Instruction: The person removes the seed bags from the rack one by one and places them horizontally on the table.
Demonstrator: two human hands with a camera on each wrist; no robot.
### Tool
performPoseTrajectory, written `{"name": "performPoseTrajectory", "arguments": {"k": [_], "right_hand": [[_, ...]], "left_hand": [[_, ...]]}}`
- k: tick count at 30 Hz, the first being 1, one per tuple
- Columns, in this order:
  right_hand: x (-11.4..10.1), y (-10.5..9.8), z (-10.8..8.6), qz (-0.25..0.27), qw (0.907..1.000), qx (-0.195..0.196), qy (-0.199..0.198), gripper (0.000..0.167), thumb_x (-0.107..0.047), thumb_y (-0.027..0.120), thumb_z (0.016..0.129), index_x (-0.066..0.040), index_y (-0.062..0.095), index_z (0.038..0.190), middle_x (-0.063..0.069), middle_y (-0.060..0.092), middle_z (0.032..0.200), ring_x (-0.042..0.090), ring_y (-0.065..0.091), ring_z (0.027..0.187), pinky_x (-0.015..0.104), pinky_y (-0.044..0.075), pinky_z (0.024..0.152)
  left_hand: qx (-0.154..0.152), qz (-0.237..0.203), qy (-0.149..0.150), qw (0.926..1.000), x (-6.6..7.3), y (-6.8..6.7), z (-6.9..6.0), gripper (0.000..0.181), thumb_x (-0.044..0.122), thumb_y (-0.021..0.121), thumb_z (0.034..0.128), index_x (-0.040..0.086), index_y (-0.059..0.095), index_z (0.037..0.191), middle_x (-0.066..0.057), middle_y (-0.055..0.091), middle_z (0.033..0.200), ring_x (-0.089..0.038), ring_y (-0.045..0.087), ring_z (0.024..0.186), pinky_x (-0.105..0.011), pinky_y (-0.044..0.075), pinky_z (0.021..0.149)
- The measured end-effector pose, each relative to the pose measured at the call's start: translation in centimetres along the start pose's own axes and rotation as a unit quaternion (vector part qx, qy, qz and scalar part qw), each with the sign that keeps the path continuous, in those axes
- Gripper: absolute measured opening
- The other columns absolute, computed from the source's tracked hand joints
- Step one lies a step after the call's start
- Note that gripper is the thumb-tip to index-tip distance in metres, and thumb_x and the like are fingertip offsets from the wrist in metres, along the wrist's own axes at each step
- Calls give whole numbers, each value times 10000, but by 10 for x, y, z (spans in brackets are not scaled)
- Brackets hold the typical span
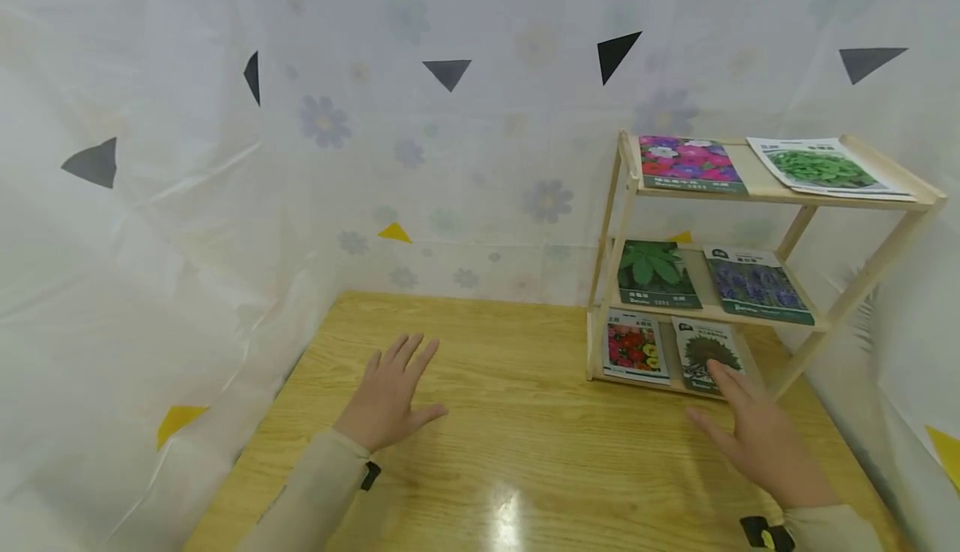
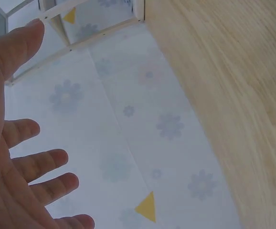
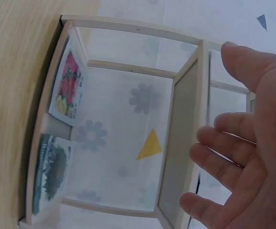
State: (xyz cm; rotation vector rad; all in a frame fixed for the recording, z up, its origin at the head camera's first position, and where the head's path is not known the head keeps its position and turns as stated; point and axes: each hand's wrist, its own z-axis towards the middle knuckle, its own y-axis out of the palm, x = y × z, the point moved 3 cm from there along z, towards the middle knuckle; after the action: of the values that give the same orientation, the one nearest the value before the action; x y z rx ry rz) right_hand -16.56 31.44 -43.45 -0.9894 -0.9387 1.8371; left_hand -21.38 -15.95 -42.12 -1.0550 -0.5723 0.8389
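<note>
My left hand (image 1: 386,398) is over the left part of the wooden table, fingers spread and holding nothing. In the head view my right hand (image 1: 765,431) reaches in front of a wooden three-tier shelf (image 1: 750,316), its fingertips overlapping the sunflower seed packet (image 1: 701,352); whether they touch cannot be told there. The right wrist view shows that hand's fingers apart with nothing between them. Beside the sunflower packet on the bottom tier lies a packet with red and yellow flowers (image 1: 636,348). The middle tier bears a green-leaf packet (image 1: 654,273) and a purple-flower packet (image 1: 753,283).
On the top tier lie a pink-and-purple flower packet (image 1: 690,162) and a white packet with green leaves (image 1: 825,167). The shelf stands at the back right of the table (image 1: 495,385). White flowered sheeting (image 1: 480,168) with dark and yellow triangles encloses the back and sides.
</note>
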Motion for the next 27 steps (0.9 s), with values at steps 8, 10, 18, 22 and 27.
{"name": "performPoseTrajectory", "arguments": {"k": [8, 10, 18, 22, 27], "right_hand": [[-8, -19, 15, -194, 9974, 569, -408, 794, -284, 783, 801, 65, 417, 1413, 355, 496, 1275, 528, 510, 1064, 647, 435, 809], [-10, -24, 20, -217, 9961, 700, -500, 794, -268, 797, 783, 56, 431, 1409, 353, 495, 1277, 522, 501, 1086, 643, 434, 823], [-24, -43, 39, -369, 9921, 875, -825, 780, -290, 793, 786, 70, 454, 1388, 327, 495, 1295, 493, 498, 1111, 604, 435, 847], [-33, -54, 50, -454, 9891, 1015, -961, 763, -254, 808, 764, 63, 478, 1374, 307, 511, 1292, 483, 507, 1104, 603, 439, 850], [-43, -65, 63, -447, 9856, 1175, -1128, 746, -204, 814, 750, 61, 488, 1367, 309, 519, 1272, 478, 515, 1100, 617, 447, 843]], "left_hand": [[356, -217, 209, 9989, 2, -13, 16, 909, 527, 703, 824, 95, 298, 1513, -188, 402, 1454, -368, 389, 1324, -588, 355, 1025], [414, -250, 292, 9984, 3, -15, 20, 899, 524, 694, 832, 89, 299, 1512, -188, 405, 1452, -360, 387, 1328, -578, 356, 1029], [602, -262, 599, 9960, 17, -29, 38, 869, 506, 702, 835, 63, 338, 1488, -197, 431, 1429, -349, 390, 1326, -575, 358, 1032], [699, -256, 761, 9943, 24, -36, 48, 853, 490, 718, 828, 49, 368, 1469, -196, 425, 1434, -347, 388, 1331, -577, 365, 1025], [739, -41, 995, 9923, 32, -43, 60, 854, 503, 715, 825, 43, 380, 1461, -198, 428, 1432, -348, 390, 1331, -559, 388, 1013]]}}
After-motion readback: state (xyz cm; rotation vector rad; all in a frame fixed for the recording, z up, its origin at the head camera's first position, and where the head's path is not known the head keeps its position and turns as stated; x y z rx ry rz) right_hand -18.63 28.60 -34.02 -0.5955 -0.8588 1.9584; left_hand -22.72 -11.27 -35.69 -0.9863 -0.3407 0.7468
